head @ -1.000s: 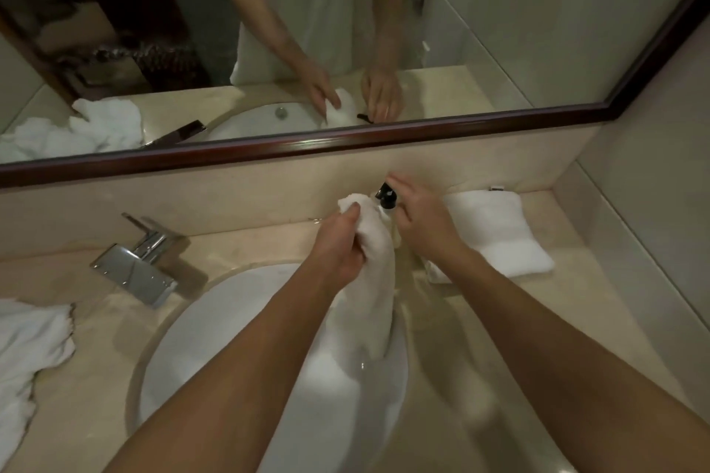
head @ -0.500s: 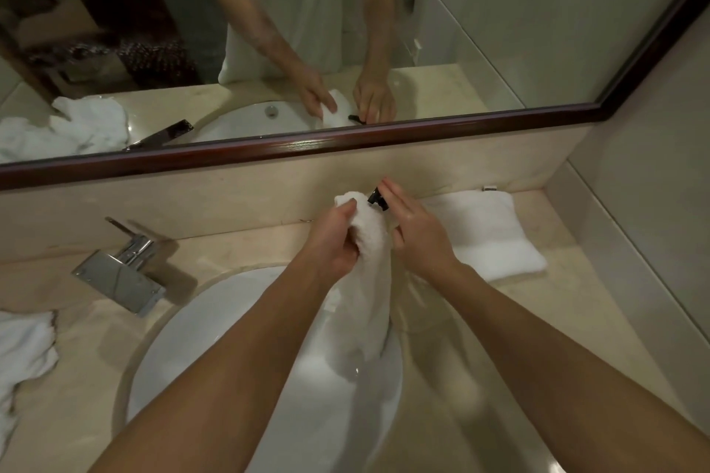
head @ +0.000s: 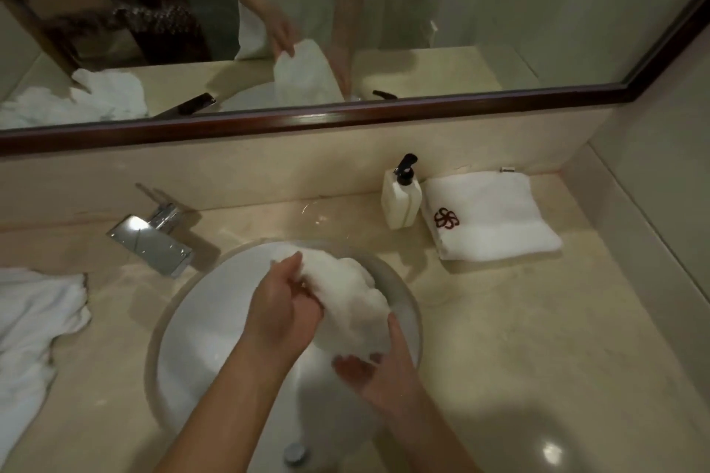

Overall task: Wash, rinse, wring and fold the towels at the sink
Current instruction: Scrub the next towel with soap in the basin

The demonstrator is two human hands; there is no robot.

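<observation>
The counter (head: 518, 338) is bounded at the back by a low splash wall under the framed mirror (head: 345, 119) and at the right by a tiled side wall; a bare stretch of it lies to the right of and in front of the basin (head: 184, 338). The basin's near rim is cut off by the forearms and the lower frame edge, and only a small metal fitting is seen low in the bowl. A crumpled towel (head: 34, 326) is spread over the counter's left end, cut off by the left frame edge. A folded towel (head: 495, 227) with a dark emblem lies flat at the back right, just beside the soap bottle (head: 400, 200). The tap (head: 151, 242) juts from the back left toward the basin. A bunched wet towel (head: 345, 299) is held over the basin's right half; its folds are blurred and its lower part is hidden behind the hands. The left hand (head: 278, 309) is clamped on the towel's upper left, fingers curled into the cloth. The right hand (head: 378, 369) is set under the towel's near end, palm up, fingers curled against it.
</observation>
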